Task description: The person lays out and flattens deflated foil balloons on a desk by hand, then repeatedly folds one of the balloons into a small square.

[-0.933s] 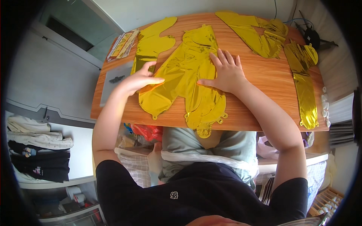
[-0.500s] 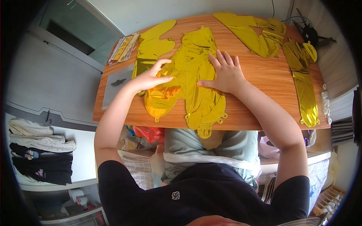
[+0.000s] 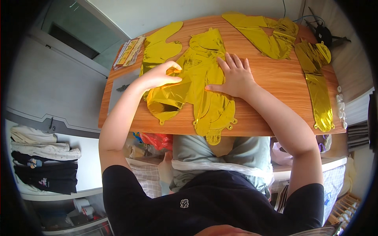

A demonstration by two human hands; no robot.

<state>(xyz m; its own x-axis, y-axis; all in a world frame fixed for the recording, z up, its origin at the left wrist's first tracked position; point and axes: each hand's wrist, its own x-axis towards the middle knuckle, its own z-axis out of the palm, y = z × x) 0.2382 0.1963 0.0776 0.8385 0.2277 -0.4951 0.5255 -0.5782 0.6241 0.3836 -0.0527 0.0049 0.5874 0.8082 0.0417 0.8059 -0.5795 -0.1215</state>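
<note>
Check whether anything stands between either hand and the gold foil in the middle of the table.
Nothing visible blocks the middle gold foil: the left hand is at its left part, thumb and forefinger apart, and the right hand, fingers spread, overlaps its right edge.

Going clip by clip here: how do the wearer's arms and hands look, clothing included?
Both the left hand and right hand are bare, with no gloves and no rings visible on the fingers. No watch or bracelet shows either. Short, dark, near-black sleeves end above the elbows, matching the shirt, which has a small pale patch.
</note>
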